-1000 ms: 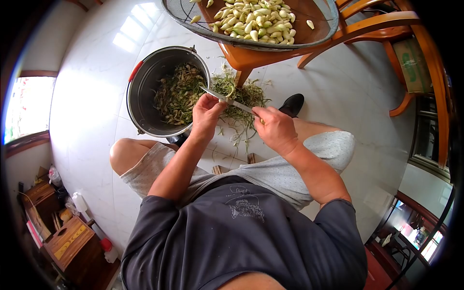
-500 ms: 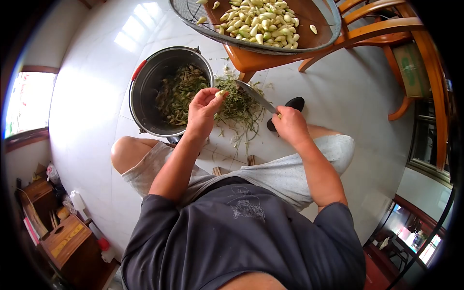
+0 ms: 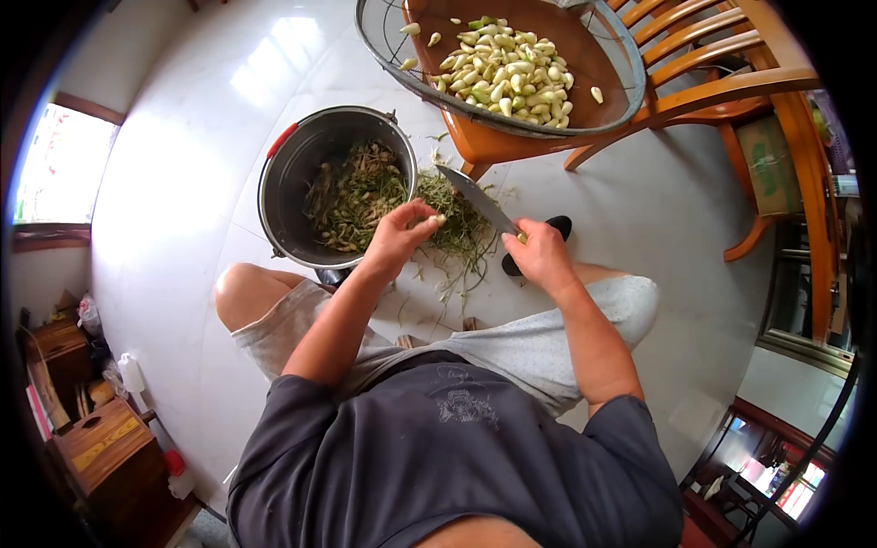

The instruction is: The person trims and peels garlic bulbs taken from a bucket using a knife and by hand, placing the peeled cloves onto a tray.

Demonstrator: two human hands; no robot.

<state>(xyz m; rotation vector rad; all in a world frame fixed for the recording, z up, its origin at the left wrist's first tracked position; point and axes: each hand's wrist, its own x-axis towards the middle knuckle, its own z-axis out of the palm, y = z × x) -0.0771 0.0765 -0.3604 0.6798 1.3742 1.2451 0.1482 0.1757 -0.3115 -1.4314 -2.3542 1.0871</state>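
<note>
Head, left hand (image 3: pixel 395 239): fingers pinched small, pale bulb (image 3: pixel 439 220)
Right hand (image 3: pixel 541 256): fingers gripped flat-bladed knife (image 3: pixel 477 199)
Bucket (image 3: pixel 288 196): was round, smooth-walled

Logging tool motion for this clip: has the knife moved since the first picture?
Yes. Against the bucket, the knife has moved right: its tip overlapped the rim then and now shows to the right of it.
</note>
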